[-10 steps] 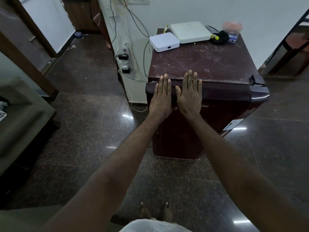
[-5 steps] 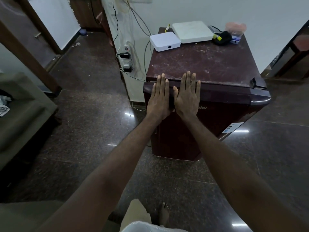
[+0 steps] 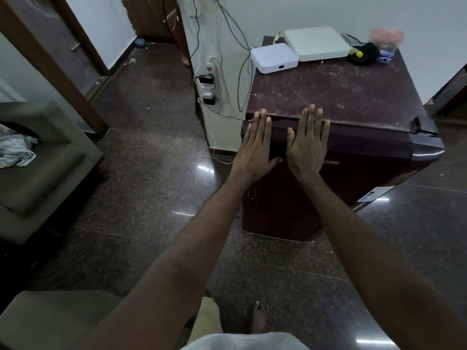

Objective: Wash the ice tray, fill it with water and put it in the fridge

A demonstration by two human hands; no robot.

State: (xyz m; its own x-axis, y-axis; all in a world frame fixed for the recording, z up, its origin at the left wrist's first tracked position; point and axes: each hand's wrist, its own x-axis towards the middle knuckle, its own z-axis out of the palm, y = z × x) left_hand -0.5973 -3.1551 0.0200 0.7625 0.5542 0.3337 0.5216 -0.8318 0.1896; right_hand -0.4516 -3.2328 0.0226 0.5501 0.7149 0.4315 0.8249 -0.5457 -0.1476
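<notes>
- Both hands lie flat, fingers spread, holding nothing: left hand [image 3: 255,145] and right hand [image 3: 307,145] rest on the fridge [image 3: 353,152] door's top edge.
- The ice tray is nowhere in view — presumably inside.
- The door looks stiff and heavy — better pulled from its left edge.

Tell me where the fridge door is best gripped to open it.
Probably at the top edge of the fridge door, near its left corner, coming from above and in front. The hinge sits at the right corner, so the left swings free. Both the left hand and right hand lie flat there, fingers over the lip.
</notes>
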